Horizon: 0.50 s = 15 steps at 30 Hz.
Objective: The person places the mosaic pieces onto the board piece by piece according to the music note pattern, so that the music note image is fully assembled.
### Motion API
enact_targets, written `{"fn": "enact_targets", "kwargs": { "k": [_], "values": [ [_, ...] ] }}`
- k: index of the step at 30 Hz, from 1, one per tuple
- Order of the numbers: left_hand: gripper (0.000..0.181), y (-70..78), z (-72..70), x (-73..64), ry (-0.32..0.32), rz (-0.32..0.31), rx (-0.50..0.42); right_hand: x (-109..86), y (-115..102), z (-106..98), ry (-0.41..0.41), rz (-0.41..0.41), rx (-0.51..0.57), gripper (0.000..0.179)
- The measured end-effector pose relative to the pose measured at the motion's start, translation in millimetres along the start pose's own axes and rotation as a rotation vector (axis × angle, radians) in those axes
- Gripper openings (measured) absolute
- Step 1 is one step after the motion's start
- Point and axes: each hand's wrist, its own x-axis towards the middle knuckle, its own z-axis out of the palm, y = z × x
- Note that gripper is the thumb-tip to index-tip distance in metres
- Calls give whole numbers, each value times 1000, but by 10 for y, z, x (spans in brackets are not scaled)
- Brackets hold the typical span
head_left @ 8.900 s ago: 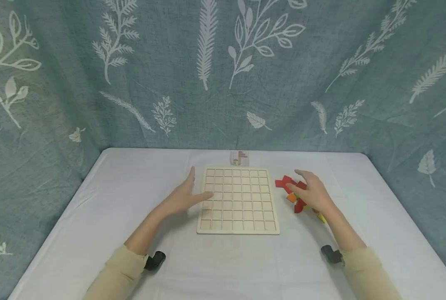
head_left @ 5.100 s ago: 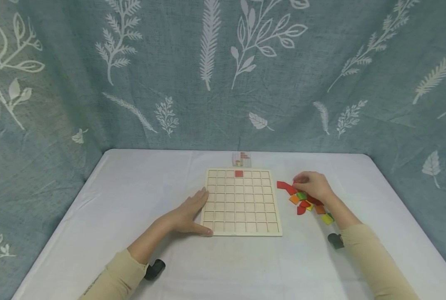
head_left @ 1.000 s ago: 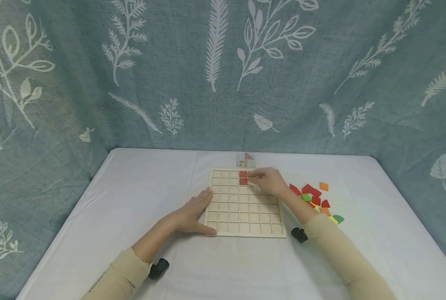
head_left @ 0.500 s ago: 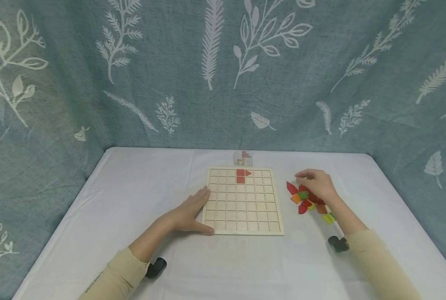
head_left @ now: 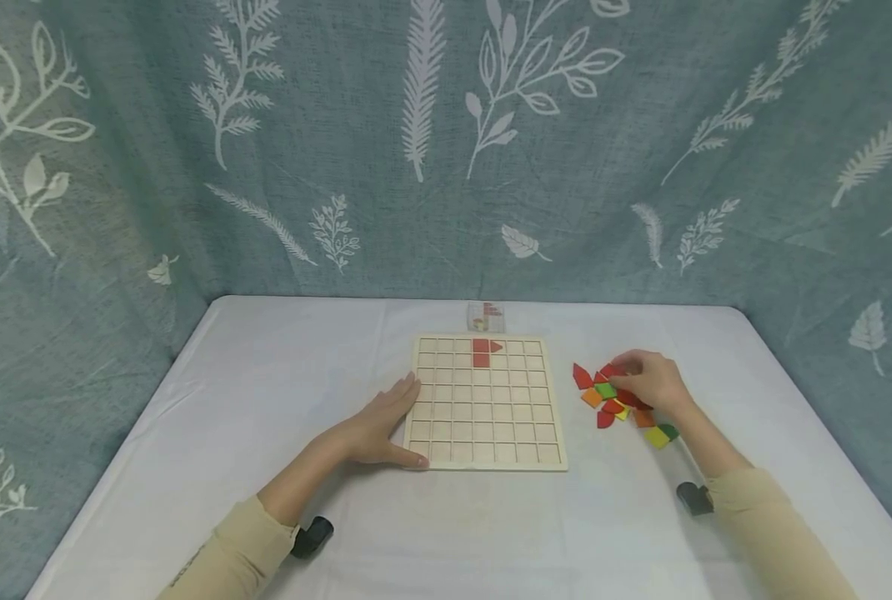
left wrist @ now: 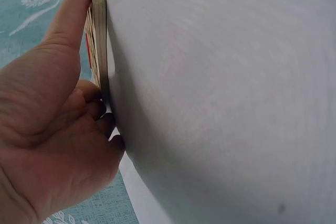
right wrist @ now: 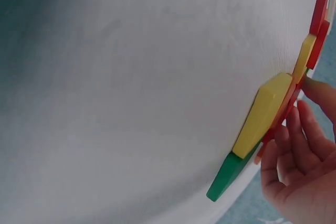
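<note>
My left hand [head_left: 378, 429] rests along the left edge of a pale wooden grid board [head_left: 491, 410], fingers extended and thumb at the near corner. Two red squares [head_left: 481, 345] sit one below the other in the board's upper cells, with a red triangle [head_left: 496, 347] to their right. Over a pile of coloured tiles at the right, my right hand [head_left: 652, 385] touches red tiles, its fingers loosely bent. A gap shows between thumb and index finger in the right wrist view, near a yellow tile [right wrist: 262, 116] and a green tile [right wrist: 231, 174].
Behind the board lies a small patterned card [head_left: 486, 317]. Around the pile are a red pointed tile [head_left: 582, 377], an orange tile [head_left: 592, 398] and a light green tile [head_left: 606, 390]. A patterned curtain [head_left: 371, 167] hangs behind the white table [head_left: 266, 367].
Two red squares and a red triangle have come onto the board. Over the last second my right hand has left the board for the pile, then shifted slightly right and nearer. My left hand stays put.
</note>
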Motion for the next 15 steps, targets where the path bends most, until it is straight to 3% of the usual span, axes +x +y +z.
{"fn": "enact_targets", "kwargs": {
  "k": [7, 10, 15],
  "values": [
    [119, -5, 12, 5, 3, 0, 6, -7, -46, 20, 69, -32, 21, 43],
    [119, -3, 14, 4, 4, -1, 7, -13, -116, 53, 83, -41, 93, 47],
    [119, -1, 22, 5, 4, -7, 3, 29, -309, 191, 40, -46, 253, 49]
  ]
}}
